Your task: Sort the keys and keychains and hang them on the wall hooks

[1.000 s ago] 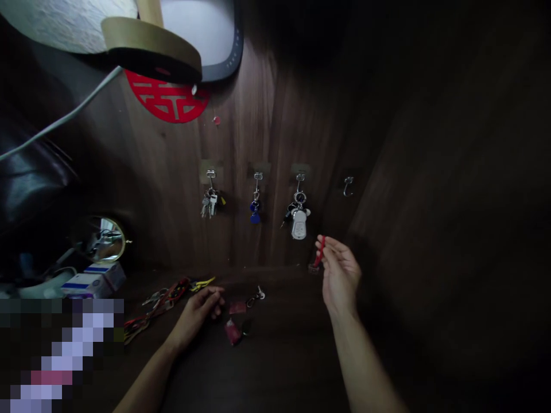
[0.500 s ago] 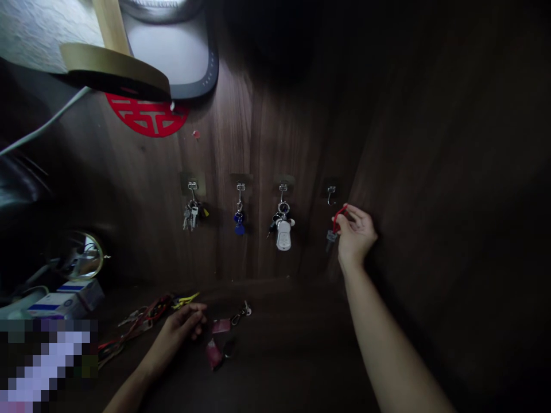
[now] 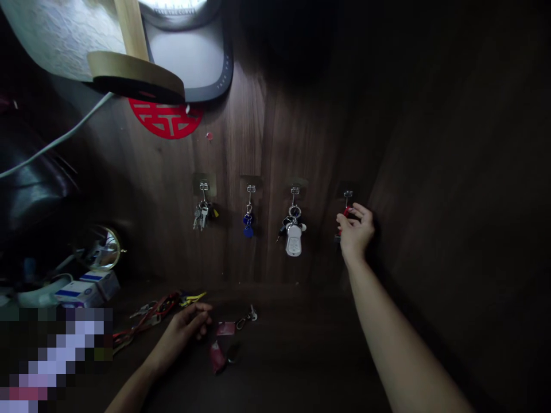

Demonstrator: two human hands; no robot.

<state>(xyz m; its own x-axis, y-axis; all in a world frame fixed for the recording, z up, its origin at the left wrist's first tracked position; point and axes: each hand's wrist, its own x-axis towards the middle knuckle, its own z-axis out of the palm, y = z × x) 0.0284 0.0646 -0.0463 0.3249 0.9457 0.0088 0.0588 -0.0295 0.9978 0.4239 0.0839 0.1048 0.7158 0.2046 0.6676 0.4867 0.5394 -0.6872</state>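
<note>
Right hand (image 3: 356,230), fingers pinching the red strap (image 3: 345,213), has shifted it from beside the rightmost hook (image 3: 348,195) to its bend; hanging appears near, seating unconfirmed. Left hand (image 3: 188,322) loosely curled, apparently empty.

I log dim light overall. The strongest falls at the upper left of the wall (image 3: 232,155), whitening the cap (image 3: 183,57); the wall's right edge sinks to near black. My right hand (image 3: 358,232) throws a soft shadow there. The mirror (image 3: 111,248) glints. The table (image 3: 301,350) is murky, the lower end of the red strap (image 3: 345,213) barely legible. Coarse pixel blocks (image 3: 64,355) mask an area at the table's left end.
</note>
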